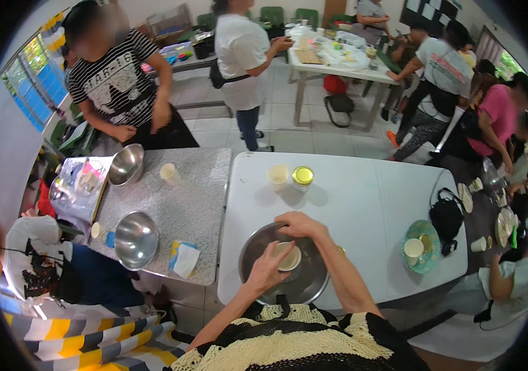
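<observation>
A wide steel mixing bowl (251, 253) stands in front of me at the near edge of the white table. Over its middle, my left hand (266, 267) is closed round a pale paper cup (289, 257). My right hand (299, 224) curls over the bowl's far rim, its fingers bent toward the inside. Beyond the bowl are another paper cup (278, 177) and a glass jar with a yellow lid (303, 176). What lies at the bottom of the bowl is mostly hidden by the cup and my hand.
On the right, a green patterned plate (428, 264) bears a cup, beside a black bag (447, 213). The grey table (177, 173) at left holds steel bowls (136, 241), cups and a packet (184, 258). People stand around both tables.
</observation>
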Demonstrator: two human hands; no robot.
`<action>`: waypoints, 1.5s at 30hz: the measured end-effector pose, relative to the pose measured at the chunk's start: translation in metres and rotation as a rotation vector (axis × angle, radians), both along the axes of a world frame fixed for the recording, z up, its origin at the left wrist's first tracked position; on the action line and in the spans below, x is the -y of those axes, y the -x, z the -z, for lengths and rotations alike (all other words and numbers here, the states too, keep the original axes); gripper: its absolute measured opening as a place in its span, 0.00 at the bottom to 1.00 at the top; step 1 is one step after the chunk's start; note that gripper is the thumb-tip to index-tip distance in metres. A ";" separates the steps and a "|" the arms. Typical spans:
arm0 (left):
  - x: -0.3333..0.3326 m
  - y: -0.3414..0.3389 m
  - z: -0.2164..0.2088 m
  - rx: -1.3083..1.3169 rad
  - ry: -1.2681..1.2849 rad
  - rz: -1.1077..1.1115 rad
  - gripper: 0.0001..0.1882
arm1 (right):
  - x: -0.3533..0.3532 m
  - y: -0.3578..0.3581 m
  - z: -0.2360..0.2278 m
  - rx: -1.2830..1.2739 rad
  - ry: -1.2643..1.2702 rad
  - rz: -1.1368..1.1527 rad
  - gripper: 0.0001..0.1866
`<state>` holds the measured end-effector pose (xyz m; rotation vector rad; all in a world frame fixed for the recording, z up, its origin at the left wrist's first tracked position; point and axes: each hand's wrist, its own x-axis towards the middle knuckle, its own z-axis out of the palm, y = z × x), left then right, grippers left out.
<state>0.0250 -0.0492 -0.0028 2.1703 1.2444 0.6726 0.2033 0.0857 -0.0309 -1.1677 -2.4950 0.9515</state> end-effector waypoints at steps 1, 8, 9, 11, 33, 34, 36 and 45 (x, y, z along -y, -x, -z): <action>0.003 0.000 0.000 0.010 0.012 -0.007 0.45 | 0.007 0.002 0.001 0.013 0.007 0.036 0.18; 0.013 0.000 0.013 0.018 0.023 0.028 0.47 | 0.038 0.014 -0.006 0.152 0.112 0.196 0.17; 0.013 -0.001 0.013 0.017 0.028 0.033 0.47 | 0.037 0.014 -0.004 0.161 0.117 0.210 0.17; 0.012 0.001 0.021 0.031 -0.039 0.039 0.48 | 0.033 0.008 0.011 0.149 0.123 0.231 0.17; -0.001 0.009 0.049 0.063 0.019 -0.087 0.50 | 0.002 -0.001 0.062 0.050 0.255 0.223 0.27; 0.002 0.011 0.051 0.063 0.008 -0.079 0.50 | 0.002 -0.001 0.059 0.047 0.280 0.246 0.26; 0.006 0.014 0.055 0.051 0.055 -0.080 0.50 | 0.001 -0.007 0.073 -0.014 0.226 0.251 0.25; 0.007 0.020 0.063 0.028 0.015 -0.054 0.47 | 0.028 0.009 0.049 -0.056 0.110 0.403 0.17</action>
